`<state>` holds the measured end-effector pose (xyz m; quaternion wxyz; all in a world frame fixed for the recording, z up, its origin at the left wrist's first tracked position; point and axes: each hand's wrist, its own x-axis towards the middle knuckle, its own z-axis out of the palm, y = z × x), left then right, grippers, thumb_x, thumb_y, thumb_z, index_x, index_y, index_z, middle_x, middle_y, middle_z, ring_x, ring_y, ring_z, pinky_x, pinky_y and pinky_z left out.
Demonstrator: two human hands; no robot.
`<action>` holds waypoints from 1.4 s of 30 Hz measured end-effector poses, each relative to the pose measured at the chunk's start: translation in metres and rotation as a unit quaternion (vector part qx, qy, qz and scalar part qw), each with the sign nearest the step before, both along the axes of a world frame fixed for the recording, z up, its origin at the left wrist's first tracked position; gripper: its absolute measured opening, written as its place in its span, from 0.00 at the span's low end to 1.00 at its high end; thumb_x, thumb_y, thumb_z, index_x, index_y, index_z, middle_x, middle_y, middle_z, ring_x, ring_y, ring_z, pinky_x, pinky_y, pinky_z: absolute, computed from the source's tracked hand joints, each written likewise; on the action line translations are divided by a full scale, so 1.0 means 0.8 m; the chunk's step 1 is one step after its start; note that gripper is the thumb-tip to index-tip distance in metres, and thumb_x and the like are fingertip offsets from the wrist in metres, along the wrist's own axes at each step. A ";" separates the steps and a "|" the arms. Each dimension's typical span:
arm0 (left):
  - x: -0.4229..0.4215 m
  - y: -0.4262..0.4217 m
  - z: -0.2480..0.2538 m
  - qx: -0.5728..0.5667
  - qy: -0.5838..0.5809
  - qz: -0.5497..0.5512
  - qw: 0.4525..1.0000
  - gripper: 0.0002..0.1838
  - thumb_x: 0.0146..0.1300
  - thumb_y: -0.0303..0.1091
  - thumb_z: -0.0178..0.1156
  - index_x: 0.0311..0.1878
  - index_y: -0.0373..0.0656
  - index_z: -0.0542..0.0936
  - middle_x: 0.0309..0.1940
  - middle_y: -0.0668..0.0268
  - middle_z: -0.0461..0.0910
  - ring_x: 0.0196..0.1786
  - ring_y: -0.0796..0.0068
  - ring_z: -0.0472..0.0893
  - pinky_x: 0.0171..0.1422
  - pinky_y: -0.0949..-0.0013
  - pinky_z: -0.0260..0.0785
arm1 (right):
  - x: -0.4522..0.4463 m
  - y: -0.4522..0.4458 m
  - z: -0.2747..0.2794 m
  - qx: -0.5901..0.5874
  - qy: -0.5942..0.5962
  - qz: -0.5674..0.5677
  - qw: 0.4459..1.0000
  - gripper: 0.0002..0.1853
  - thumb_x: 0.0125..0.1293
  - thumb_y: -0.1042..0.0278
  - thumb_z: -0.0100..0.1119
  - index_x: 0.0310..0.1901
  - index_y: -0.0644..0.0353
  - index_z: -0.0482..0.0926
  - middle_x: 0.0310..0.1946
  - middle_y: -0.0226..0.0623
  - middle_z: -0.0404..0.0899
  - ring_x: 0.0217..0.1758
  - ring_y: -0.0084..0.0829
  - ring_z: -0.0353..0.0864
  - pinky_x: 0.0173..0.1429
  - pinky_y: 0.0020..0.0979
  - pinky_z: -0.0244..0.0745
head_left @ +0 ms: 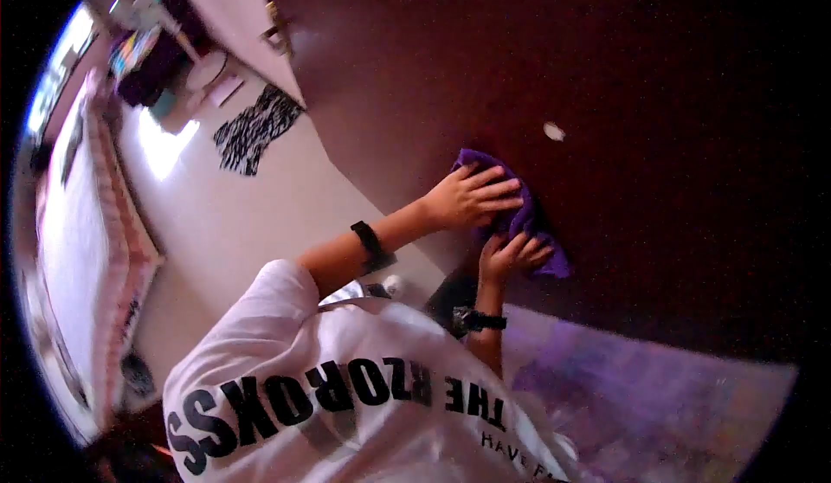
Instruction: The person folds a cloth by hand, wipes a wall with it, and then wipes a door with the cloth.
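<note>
A crumpled purple cloth (554, 264) is against a broad, dark reddish-brown surface (658, 197). My left hand (478, 199) lies on the upper part of the cloth, its fingers stretched out and spread apart. Below it, my right hand (515, 254) has its fingers bent over the cloth's lower part, gripping it. The two hands are close together, and parts of the cloth are hidden under them. A black band (367, 239) is around my left forearm, and a dark watch (479, 319) is on my right wrist. Up and to the right of the hands shows a small white spot (554, 132).
A metal handle (279, 35) sits near the dark surface's left edge. Black-and-white patterned fabric (256, 130) lies on the pale floor (286, 193). A fan-like stand (206, 69) and a bed (82, 249) are at left. Purplish patterned material (640, 396) spreads at lower right.
</note>
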<state>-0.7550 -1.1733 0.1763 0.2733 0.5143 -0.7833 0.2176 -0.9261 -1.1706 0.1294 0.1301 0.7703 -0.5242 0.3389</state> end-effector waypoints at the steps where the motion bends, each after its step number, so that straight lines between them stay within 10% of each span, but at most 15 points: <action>1: 0.008 0.007 0.003 0.007 -0.027 -0.003 1.000 0.32 0.44 0.50 0.59 0.56 0.66 0.63 0.60 0.72 0.57 0.60 0.61 0.58 0.54 0.55 0.56 | 0.007 -0.001 -0.007 -0.007 -0.032 0.022 0.999 0.17 0.55 0.63 0.48 0.43 0.66 0.66 0.48 0.55 0.59 0.59 0.65 0.45 0.58 0.62 0.40; 4: 0.032 0.018 0.008 0.020 -0.034 0.003 0.999 0.31 0.46 0.49 0.57 0.57 0.63 0.62 0.61 0.70 0.55 0.60 0.61 0.57 0.57 0.55 0.54 | 0.027 -0.016 -0.010 -0.201 -0.092 0.049 0.974 0.19 0.55 0.62 0.47 0.46 0.64 0.65 0.50 0.52 0.60 0.60 0.63 0.44 0.58 0.62 0.39; 14: 0.094 0.026 0.014 -0.002 0.144 0.127 0.981 0.32 0.45 0.49 0.58 0.57 0.59 0.62 0.64 0.59 0.46 0.66 0.47 0.39 0.62 0.37 0.27 | 0.095 -0.008 0.090 -0.172 0.013 0.092 0.981 0.17 0.55 0.65 0.45 0.48 0.49 0.74 0.55 0.33 0.65 0.61 0.47 0.53 0.62 0.49 0.34; 23: 0.185 0.008 -0.075 -0.031 0.140 0.011 0.990 0.29 0.47 0.28 0.51 0.57 0.44 0.62 0.63 0.60 0.49 0.63 0.54 0.53 0.60 0.59 0.57 | 0.187 -0.043 0.009 -0.176 0.123 0.187 0.958 0.11 0.55 0.71 0.50 0.42 0.54 0.73 0.52 0.35 0.68 0.55 0.45 0.63 0.60 0.44 0.53; 30: 0.251 0.051 -0.127 0.111 0.372 -0.095 0.916 0.19 0.56 0.30 0.46 0.52 0.40 0.65 0.57 0.57 0.59 0.55 0.56 0.64 0.53 0.64 0.64 | 0.263 -0.033 -0.060 -0.087 0.268 0.175 0.943 0.14 0.60 0.64 0.43 0.47 0.50 0.71 0.53 0.32 0.68 0.56 0.41 0.64 0.55 0.43 0.53; 33: 0.290 0.111 -0.150 0.056 0.284 -0.057 0.956 0.15 0.51 0.30 0.49 0.43 0.37 0.71 0.50 0.57 0.66 0.48 0.57 0.69 0.49 0.63 0.66 | 0.303 -0.002 -0.108 0.229 -0.001 0.307 0.924 0.15 0.59 0.67 0.42 0.48 0.50 0.70 0.48 0.38 0.70 0.51 0.41 0.68 0.53 0.41 0.60; 37: 0.359 0.230 -0.134 0.226 0.282 0.025 0.932 0.12 0.45 0.24 0.49 0.36 0.36 0.74 0.43 0.57 0.71 0.45 0.57 0.70 0.48 0.61 0.67 | 0.402 0.037 -0.145 0.200 0.174 0.476 0.839 0.15 0.58 0.69 0.43 0.47 0.50 0.70 0.45 0.41 0.72 0.49 0.40 0.70 0.46 0.37 0.67; 39: 0.421 0.304 -0.117 0.286 0.296 0.077 0.908 0.10 0.45 0.25 0.50 0.34 0.39 0.76 0.40 0.61 0.73 0.45 0.62 0.71 0.46 0.64 0.67 | 0.510 0.123 -0.087 0.651 0.032 0.295 0.698 0.15 0.56 0.68 0.47 0.47 0.52 0.71 0.44 0.44 0.72 0.48 0.37 0.71 0.46 0.34 0.69; 42: 0.456 0.409 -0.153 0.208 0.324 0.199 0.901 0.10 0.44 0.29 0.54 0.33 0.44 0.78 0.39 0.66 0.74 0.47 0.65 0.70 0.51 0.66 0.65 | 0.606 0.218 -0.106 0.718 0.100 0.328 0.606 0.19 0.54 0.61 0.51 0.49 0.55 0.70 0.46 0.44 0.71 0.53 0.34 0.68 0.61 0.41 0.49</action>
